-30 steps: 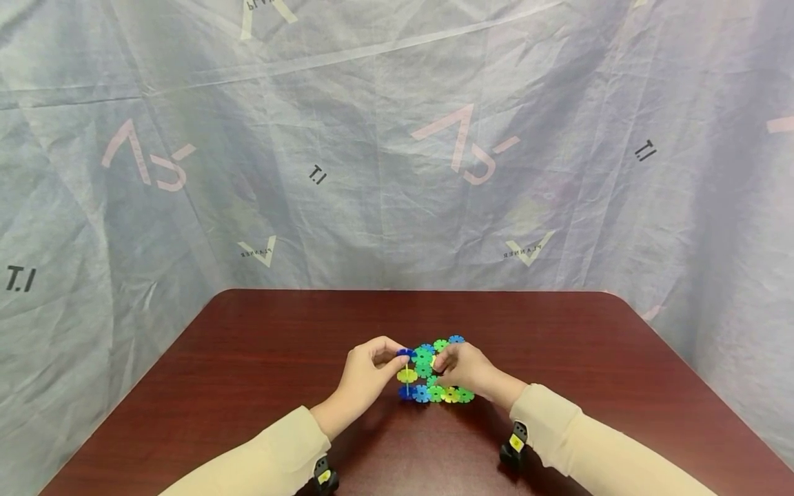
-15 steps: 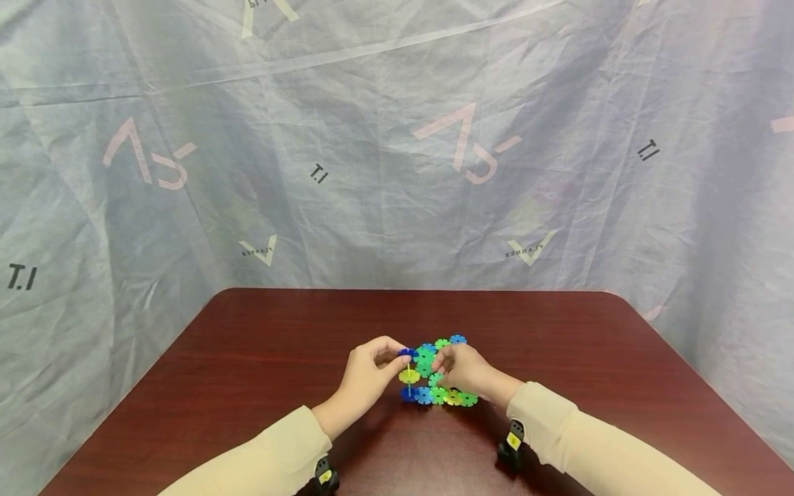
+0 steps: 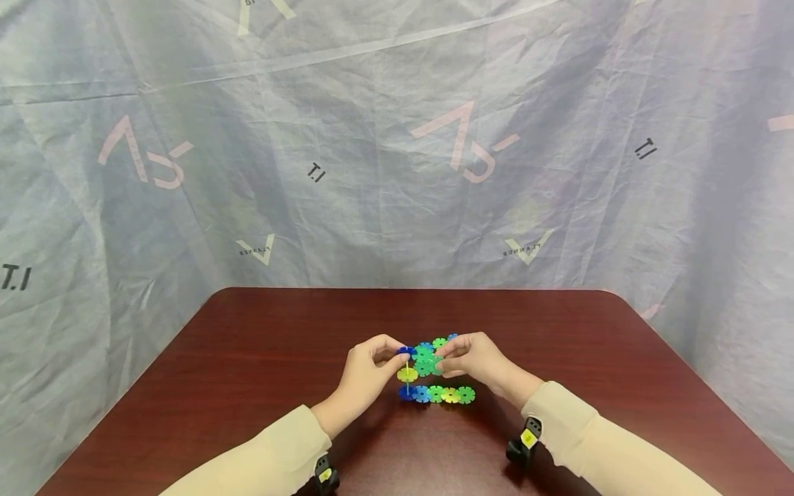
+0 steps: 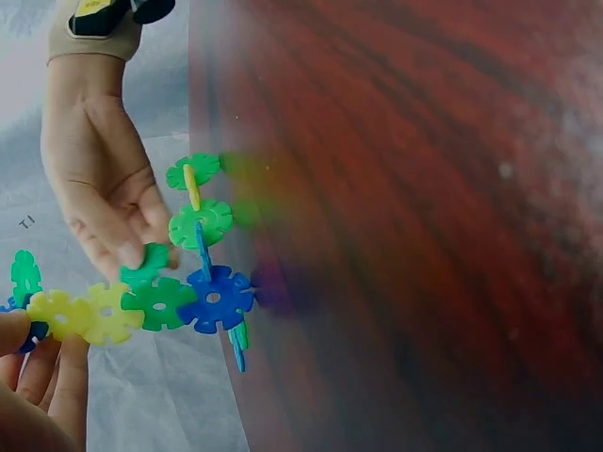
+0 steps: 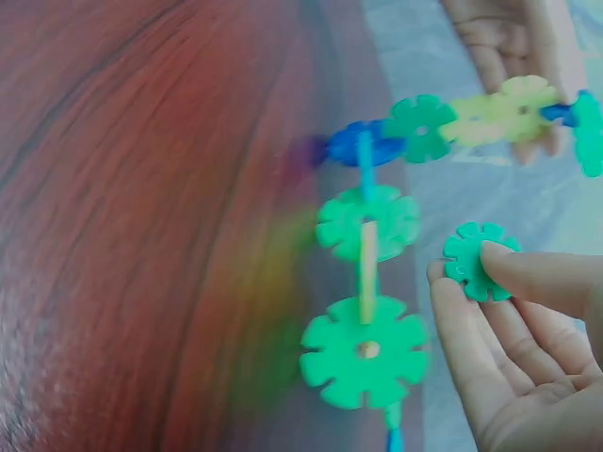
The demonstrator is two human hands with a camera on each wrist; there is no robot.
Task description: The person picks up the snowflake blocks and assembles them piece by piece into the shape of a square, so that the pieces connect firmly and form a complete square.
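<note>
A construction of notched, flower-shaped plastic discs (image 3: 436, 394) stands on the table, in blue, green and yellow. One row runs along its base, and an upright column with yellow discs (image 4: 111, 313) rises at its left end. My left hand (image 3: 371, 365) pinches the dark blue disc (image 3: 406, 351) atop this column between thumb and fingers. My right hand (image 3: 474, 359) pinches a loose green disc (image 5: 462, 252) by thumb and fingertips. In the right wrist view this disc is apart from the column; in the left wrist view it overlaps the column's green disc (image 4: 160, 305).
The dark red-brown table (image 3: 279, 331) extends around the discs, its far edge in front of a grey printed cloth (image 3: 372, 207). An upper row of discs (image 3: 440, 343) reaches back to the right behind my right hand. Black wrist devices (image 3: 523, 441) hang at both cuffs.
My right hand has risen and shifted slightly right, lifting the green disc from near the base row to about the column's upper part. My left hand stays in place.
</note>
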